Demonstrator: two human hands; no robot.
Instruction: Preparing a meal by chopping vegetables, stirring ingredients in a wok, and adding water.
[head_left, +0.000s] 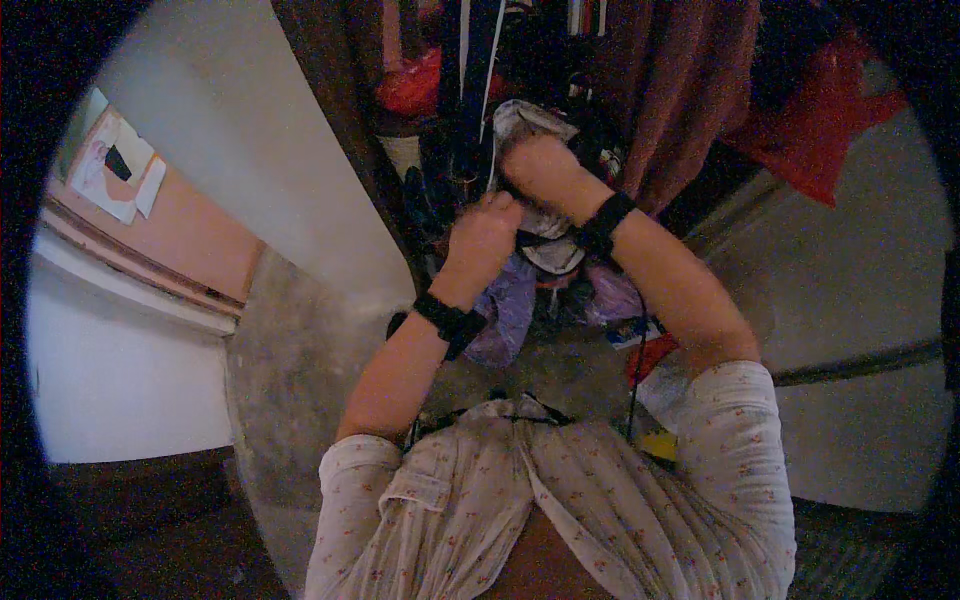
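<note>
A pale grey item, apparently of fabric, with a dark strap (555, 259) hangs or lies in front of me; its exact kind is unclear in the dim light. My right hand (544, 169) is closed over its upper part, slightly blurred, with the fingers hidden. Just below and to the left, my left hand (484, 236) has its fingers curled against the item's left edge. Whether anything is pinched there cannot be seen. Dark bands circle both wrists.
Purple plastic bags (502, 315) sit below my hands. A dark red curtain (686, 97) hangs at right, near a red cloth (814, 135). Behind my hands are dark items and a red bundle (411, 82). A pale wall (330, 187) rises at left above the concrete floor (300, 352).
</note>
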